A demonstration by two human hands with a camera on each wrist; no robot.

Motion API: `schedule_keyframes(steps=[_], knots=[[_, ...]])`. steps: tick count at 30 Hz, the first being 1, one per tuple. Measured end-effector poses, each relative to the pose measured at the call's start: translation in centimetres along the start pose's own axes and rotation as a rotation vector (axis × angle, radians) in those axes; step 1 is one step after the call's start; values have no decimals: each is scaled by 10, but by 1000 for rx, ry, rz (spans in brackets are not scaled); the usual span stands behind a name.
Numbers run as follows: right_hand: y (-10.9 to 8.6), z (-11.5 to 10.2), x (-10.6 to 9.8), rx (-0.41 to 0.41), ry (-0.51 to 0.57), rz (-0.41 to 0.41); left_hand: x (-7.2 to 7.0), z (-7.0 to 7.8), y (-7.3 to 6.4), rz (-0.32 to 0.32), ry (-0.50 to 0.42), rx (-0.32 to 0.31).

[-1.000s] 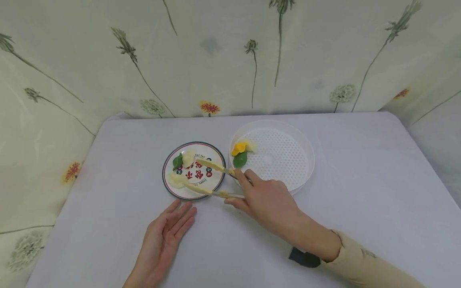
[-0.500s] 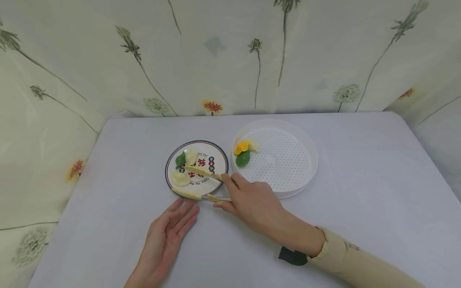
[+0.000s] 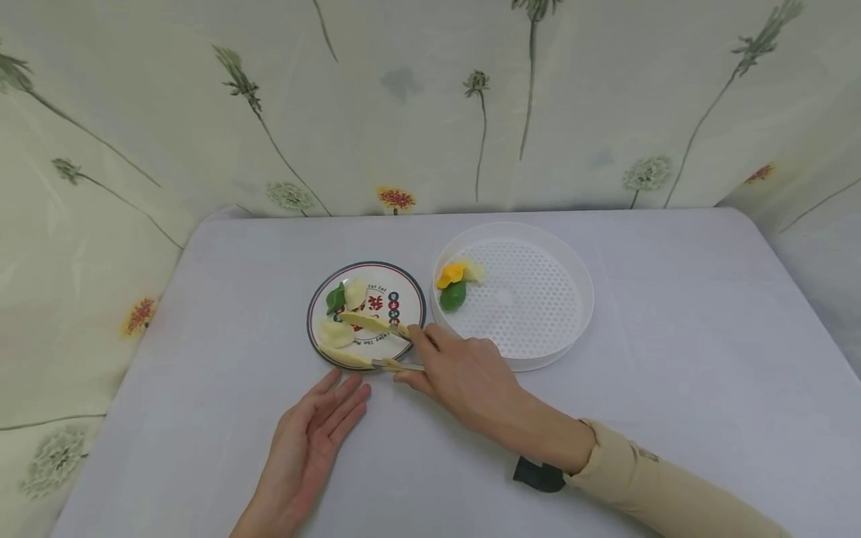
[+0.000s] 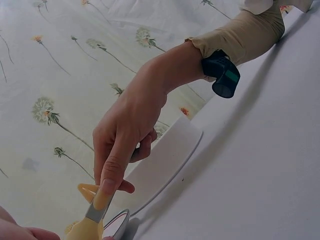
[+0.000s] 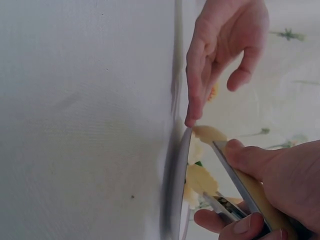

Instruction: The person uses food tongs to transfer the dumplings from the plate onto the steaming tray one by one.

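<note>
My right hand [image 3: 471, 377] grips a pair of food tongs [image 5: 245, 187] with pale yellow tips and metal arms. The tongs' tips are spread apart over a round printed plate [image 3: 397, 291]. Between and beside them on the plate lie a pale yellow dumpling-like piece [image 3: 336, 334], a second pale piece [image 3: 356, 294] and a green piece [image 3: 335, 299]. My left hand [image 3: 312, 441] is palm up with straight fingers, its fingertips right at the plate's near rim. In the right wrist view, the left hand [image 5: 225, 45] reaches the rim from above.
A round white perforated tray [image 3: 518, 299] stands right of the plate. At its left side sit a yellow-orange piece [image 3: 451, 275], a pale piece [image 3: 474, 270] and a green piece [image 3: 454, 297]. A floral curtain [image 3: 430, 112] hangs behind the white table [image 3: 673, 336].
The right hand has moved the tongs left and toward me, so the spread tips now straddle the nearer pale piece. The left hand stays at the plate's rim.
</note>
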State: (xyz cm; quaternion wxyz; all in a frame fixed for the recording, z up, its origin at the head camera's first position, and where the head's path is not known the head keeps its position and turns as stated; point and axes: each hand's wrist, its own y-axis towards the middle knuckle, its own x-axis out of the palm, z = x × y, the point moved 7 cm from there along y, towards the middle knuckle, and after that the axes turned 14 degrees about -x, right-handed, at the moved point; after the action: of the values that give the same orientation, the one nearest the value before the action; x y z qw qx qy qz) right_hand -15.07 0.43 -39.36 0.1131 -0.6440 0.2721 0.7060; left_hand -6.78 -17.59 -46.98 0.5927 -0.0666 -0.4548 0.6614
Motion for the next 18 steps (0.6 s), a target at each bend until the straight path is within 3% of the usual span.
schedule_keyframes(steps=[18], knots=[[-1,-3,2,-29,-53,52,0,1,-1,8,9,5]])
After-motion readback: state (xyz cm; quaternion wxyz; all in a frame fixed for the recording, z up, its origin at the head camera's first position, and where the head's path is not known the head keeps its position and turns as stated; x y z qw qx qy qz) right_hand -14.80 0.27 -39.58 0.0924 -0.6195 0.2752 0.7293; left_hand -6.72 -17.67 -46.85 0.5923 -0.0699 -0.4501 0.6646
